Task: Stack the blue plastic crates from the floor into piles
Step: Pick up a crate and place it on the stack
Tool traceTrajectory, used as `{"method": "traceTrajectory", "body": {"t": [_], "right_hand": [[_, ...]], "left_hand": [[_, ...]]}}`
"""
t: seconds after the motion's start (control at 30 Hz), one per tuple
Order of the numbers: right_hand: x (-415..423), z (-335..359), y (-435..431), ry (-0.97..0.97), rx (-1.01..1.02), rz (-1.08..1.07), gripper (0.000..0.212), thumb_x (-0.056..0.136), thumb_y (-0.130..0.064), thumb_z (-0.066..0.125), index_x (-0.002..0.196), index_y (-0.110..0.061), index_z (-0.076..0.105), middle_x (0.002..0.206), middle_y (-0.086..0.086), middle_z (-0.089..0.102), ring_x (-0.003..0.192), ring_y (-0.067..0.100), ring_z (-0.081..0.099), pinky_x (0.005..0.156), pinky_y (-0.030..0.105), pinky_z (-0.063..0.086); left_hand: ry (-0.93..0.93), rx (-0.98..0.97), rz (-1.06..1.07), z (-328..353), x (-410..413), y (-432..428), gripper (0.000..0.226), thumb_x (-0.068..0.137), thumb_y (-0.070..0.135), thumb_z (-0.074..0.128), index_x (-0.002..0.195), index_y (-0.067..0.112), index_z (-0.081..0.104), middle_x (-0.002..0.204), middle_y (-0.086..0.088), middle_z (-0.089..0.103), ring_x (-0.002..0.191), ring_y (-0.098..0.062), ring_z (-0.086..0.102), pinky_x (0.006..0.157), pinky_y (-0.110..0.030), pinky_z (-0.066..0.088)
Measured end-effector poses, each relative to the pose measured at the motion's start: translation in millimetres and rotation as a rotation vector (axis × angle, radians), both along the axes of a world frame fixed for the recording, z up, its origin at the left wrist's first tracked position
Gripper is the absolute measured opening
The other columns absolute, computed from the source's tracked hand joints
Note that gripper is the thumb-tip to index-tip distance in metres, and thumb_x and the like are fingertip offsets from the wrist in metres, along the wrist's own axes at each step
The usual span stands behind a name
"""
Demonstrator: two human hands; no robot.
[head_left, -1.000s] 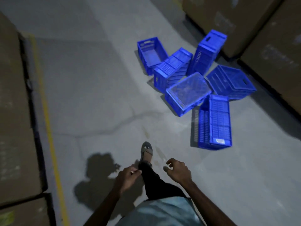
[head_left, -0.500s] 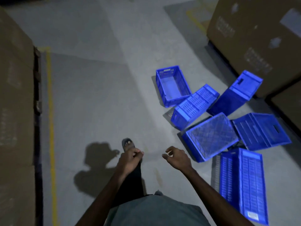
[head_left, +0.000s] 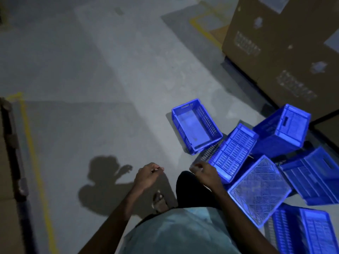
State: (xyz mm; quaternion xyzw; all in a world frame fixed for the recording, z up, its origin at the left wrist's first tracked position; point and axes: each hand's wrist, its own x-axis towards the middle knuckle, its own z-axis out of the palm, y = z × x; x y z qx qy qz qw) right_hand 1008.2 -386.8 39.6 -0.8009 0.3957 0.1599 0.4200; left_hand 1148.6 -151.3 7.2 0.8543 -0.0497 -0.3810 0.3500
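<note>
Blue plastic crates (head_left: 233,153), slotted, jumbled together

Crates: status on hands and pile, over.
Left hand, right hand both empty. Six blue crates jumbled on floor, none stacked. Cardboard boxes close behind them.

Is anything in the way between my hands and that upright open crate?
Nothing visible blocks the left hand: only bare floor lies before the upright crate. From the right hand, the shadowed end of the tipped crate sits partly across the path.
</note>
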Motion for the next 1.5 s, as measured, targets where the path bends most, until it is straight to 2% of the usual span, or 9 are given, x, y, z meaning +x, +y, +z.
{"method": "traceTrajectory", "body": {"t": [0.17, 0.43, 0.53, 0.73, 0.87, 1.0, 1.13, 1.37, 1.5], "right_hand": [[121, -15, -57, 0.004, 0.032, -0.048, 0.042, 0.089, -0.048, 0.068, 0.120, -0.019, 0.068, 0.126, 0.002, 0.069, 0.118, 0.021, 0.062, 0.096, 0.033, 0.046], [271, -44, -159, 0.033, 0.111, -0.142, 0.039, 0.088, -0.049, 0.068, 0.115, -0.021, 0.070, 0.121, 0.002, 0.071, 0.117, 0.021, 0.063, 0.090, 0.030, 0.045], [319, -42, -197, 0.044, 0.153, -0.208, 0.032, 0.081, -0.054, 0.064, 0.103, -0.030, 0.066, 0.115, 0.001, 0.072, 0.115, 0.022, 0.064, 0.087, 0.032, 0.046], [393, -41, -257, 0.002, 0.154, -0.357, 0.039, 0.091, -0.049, 0.066, 0.119, -0.022, 0.068, 0.123, -0.004, 0.068, 0.118, 0.018, 0.061, 0.096, 0.037, 0.048], [424, -52, -284, -0.004, 0.163, -0.591, 0.041, 0.084, -0.055, 0.068, 0.113, -0.026, 0.069, 0.121, -0.004, 0.070, 0.117, 0.018, 0.062, 0.095, 0.038, 0.049], [447, -58, -304, 0.006, 0.165, -0.872, 0.039, 0.089, -0.048, 0.071, 0.117, -0.020, 0.068, 0.122, 0.002, 0.070, 0.117, 0.022, 0.062, 0.093, 0.036, 0.048], [476, -70, -312, 0.039, 0.175, -1.228, 0.037, 0.088, -0.042, 0.073, 0.114, -0.016, 0.070, 0.119, 0.006, 0.072, 0.115, 0.023, 0.065, 0.094, 0.033, 0.047], [538, -71, -313, 0.044, 0.150, -1.747, 0.038, 0.091, -0.040, 0.071, 0.119, -0.014, 0.070, 0.124, 0.007, 0.069, 0.117, 0.023, 0.063, 0.093, 0.029, 0.042], [552, -97, -307, 0.035, 0.166, -1.898, 0.038, 0.090, -0.041, 0.071, 0.117, -0.015, 0.070, 0.123, 0.007, 0.070, 0.118, 0.026, 0.062, 0.098, 0.035, 0.043]], "left_hand": [[-0.048, 0.008, -0.076, -3, 125, -59, 0.044, 0.062, 0.075, 0.057, 0.078, 0.036, 0.069, 0.077, 0.009, 0.074, 0.074, -0.016, 0.069, 0.076, -0.035, 0.056], [-0.007, 0.082, -0.236, -2, 299, -191, 0.034, 0.068, 0.061, 0.065, 0.078, 0.029, 0.067, 0.074, 0.003, 0.071, 0.082, -0.025, 0.073, 0.079, -0.039, 0.058], [-0.023, 0.069, -0.334, 9, 358, -249, 0.043, 0.064, 0.071, 0.060, 0.080, 0.031, 0.065, 0.077, 0.005, 0.071, 0.088, -0.024, 0.074, 0.077, -0.031, 0.053], [-0.037, 0.077, -0.528, 9, 455, -367, 0.050, 0.062, 0.074, 0.057, 0.088, 0.034, 0.072, 0.088, 0.009, 0.076, 0.091, -0.013, 0.073, 0.087, -0.032, 0.057], [0.009, 0.118, -0.752, 8, 495, -447, 0.037, 0.071, 0.066, 0.063, 0.088, 0.033, 0.071, 0.086, 0.005, 0.074, 0.093, -0.019, 0.072, 0.090, -0.032, 0.055], [0.066, 0.202, -0.997, -14, 534, -516, 0.046, 0.060, 0.074, 0.056, 0.078, 0.034, 0.067, 0.073, 0.004, 0.069, 0.086, -0.030, 0.073, 0.082, -0.043, 0.059], [0.098, 0.269, -1.294, -48, 581, -581, 0.041, 0.061, 0.073, 0.060, 0.075, 0.035, 0.067, 0.078, -0.004, 0.074, 0.084, -0.038, 0.072, 0.079, -0.049, 0.058], [0.009, 0.327, -1.689, -38, 622, -665, 0.020, 0.090, 0.036, 0.070, 0.091, 0.016, 0.072, 0.086, 0.001, 0.076, 0.089, -0.017, 0.071, 0.086, -0.029, 0.052], [-0.001, 0.446, -1.727, -78, 624, -675, 0.038, 0.075, 0.059, 0.068, 0.087, 0.023, 0.072, 0.083, 0.006, 0.077, 0.090, -0.022, 0.073, 0.088, -0.036, 0.057]]}}
